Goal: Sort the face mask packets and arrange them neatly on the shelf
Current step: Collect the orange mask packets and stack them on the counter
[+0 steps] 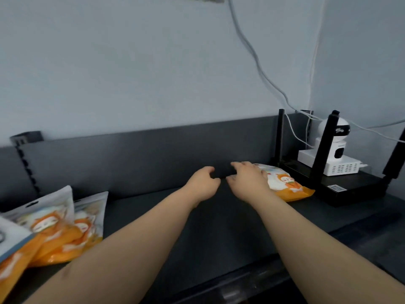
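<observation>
Pale wall (153, 62) fills the upper half. Below it, a dark shelf (219, 227) with a low dark back panel (142, 156).

Far left of the shelf: a loose pile of packets (54, 233), orange and white with a cartoon figure, overlapping and tilted, partly cut off by the frame edge.

Far right: a black router (350, 189) with upright antennas. A white box (341, 165) sits on it, and a small white camera (337, 139) on the box. Pale cables (258, 66) run down the wall to that corner.

Both bare forearms reach in over mid-shelf, hands close together near the back panel but apart. Left hand (202, 183): fingers loosely curled, nothing in it. Right hand (247, 181): palm down, fingers relaxed and spread forward, covering the left edge of a single packet (285, 183). Cannot tell whether it presses on the packet.

That packet lies flat, just left of the router and well apart from the pile.
</observation>
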